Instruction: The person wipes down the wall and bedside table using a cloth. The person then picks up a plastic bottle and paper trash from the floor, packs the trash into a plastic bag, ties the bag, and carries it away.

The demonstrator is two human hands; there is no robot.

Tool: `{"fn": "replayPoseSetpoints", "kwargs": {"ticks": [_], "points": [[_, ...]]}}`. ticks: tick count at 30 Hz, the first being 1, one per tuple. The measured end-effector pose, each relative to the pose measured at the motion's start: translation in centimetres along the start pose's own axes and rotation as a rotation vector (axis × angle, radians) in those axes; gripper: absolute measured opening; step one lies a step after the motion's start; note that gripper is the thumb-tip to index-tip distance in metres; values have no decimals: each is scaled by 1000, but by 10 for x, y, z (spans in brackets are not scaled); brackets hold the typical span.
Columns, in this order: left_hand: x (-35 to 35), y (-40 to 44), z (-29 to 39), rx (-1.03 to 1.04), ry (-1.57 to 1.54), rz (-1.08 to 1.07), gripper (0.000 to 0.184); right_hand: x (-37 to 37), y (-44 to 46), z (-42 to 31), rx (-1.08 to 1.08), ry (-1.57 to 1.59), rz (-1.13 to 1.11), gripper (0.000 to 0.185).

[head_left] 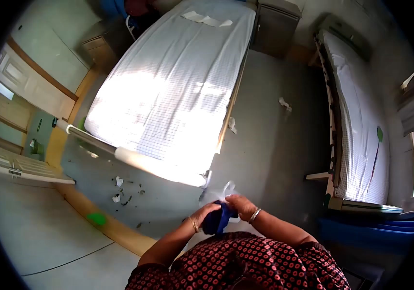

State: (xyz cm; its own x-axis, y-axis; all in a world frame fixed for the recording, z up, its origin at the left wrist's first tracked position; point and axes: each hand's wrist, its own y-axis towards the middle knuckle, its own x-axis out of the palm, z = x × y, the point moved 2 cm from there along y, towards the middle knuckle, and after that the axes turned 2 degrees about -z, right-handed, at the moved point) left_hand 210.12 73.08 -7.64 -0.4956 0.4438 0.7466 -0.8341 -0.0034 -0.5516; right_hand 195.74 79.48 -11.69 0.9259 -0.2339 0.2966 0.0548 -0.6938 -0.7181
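Bundle (pixel 214 222), dk blue, w/ clear plastic (pixel 228 186) just beyond, held before us nr foot of bed (pixel 168 104): L hand (pixel 206 211) curled on one side, R hand (pixel 243 205) closed opposite, prob to steady it.

Your left hand (pixel 204 213) partly hides the blue bundle (pixel 219 220); bag (pixel 215 195) is blurred; dark scraps (pixel 129 198) too small to identify.

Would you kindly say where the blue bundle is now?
In the head view, the blue bundle is low centre, between the left hand and right hand.
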Motion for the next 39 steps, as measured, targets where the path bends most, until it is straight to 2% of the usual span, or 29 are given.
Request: {"fn": "replayPoseSetpoints", "kwargs": {"ticks": [1, 2, 4, 5, 7, 8, 9, 11, 13, 15, 17, 19, 20, 21, 23, 25, 26, 27, 29, 30, 34, 39], "points": [[8, 20, -2, -21, -64, 27, 44, -12, -17, -21, 79, 234, 9, 15], [15, 39, 0, -9, -103, 43, 43, -29, -24, -28, 33, 249, 18, 17], [34, 65, 12, 10, -70, 47, 39, -59, -44, -52, -25, 148, 12, 19], [35, 84, 14, 18, -174, -6, 35, -70, -58, -70, -14, 97, 28, 21], [37, 112, 24, 48, -182, -27, 40, -88, -77, -99, -64, 136, 82, 35], [47, 116, 26, 96, -88, 128, 41, -95, -76, -103, -70, 96, 40, 43], [46, 124, 32, 120, -234, 4, 44, -101, -76, -109, -75, 56, -3, 51], [68, 140, 56, 79, -310, -266, 47, -124, -69, -115, -180, 52, 54, 48], [79, 154, 82, 97, -124, -128, 48, -150, -60, -128, -279, -4, 69, 44], [91, 169, 105, 71, -203, -169, 48, -171, -58, -151, -263, -7, 68, 58], [100, 186, 129, 153, -154, -122, 53, -188, -66, -187, -330, -69, 56, 57], [140, 191, 169, 203, -201, -292, 56, -214, -53, -204, -338, 100, 120, 57], [132, 204, 183, 141, -265, -452, 57, -225, -48, -218, -317, 97, 166, 58], [123, 217, 198, 131, -247, -450, 53, -235, -42, -231, -304, 83, 174, 61], [116, 232, 231, 213, -165, -374, 58, -248, -25, -255, -333, 24, 171, 57], [114, 245, 273, 150, -233, -355, 46, -252, 1, -290, -299, -112, 109, 57], [119, 247, 287, 171, -251, -291, 35, -244, 8, -309, -288, -68, 81, 56], [111, 254, 297, 149, -253, -285, 35, -242, 24, -317, -332, -106, 86, 50], [90, 266, 310, 128, -233, -103, 32, -251, 51, -335, -514, -599, 149, 45], [93, 274, 320, 154, -257, -61, 34, -247, 55, -353, -603, -619, 166, 44], [93, 293, 350, 165, -267, -25, 45, -264, 91, -374, -627, -682, 251, 47], [96, 327, 380, 216, -300, -95, 47, -289, 114, -415, -690, -705, 249, 43]]}}
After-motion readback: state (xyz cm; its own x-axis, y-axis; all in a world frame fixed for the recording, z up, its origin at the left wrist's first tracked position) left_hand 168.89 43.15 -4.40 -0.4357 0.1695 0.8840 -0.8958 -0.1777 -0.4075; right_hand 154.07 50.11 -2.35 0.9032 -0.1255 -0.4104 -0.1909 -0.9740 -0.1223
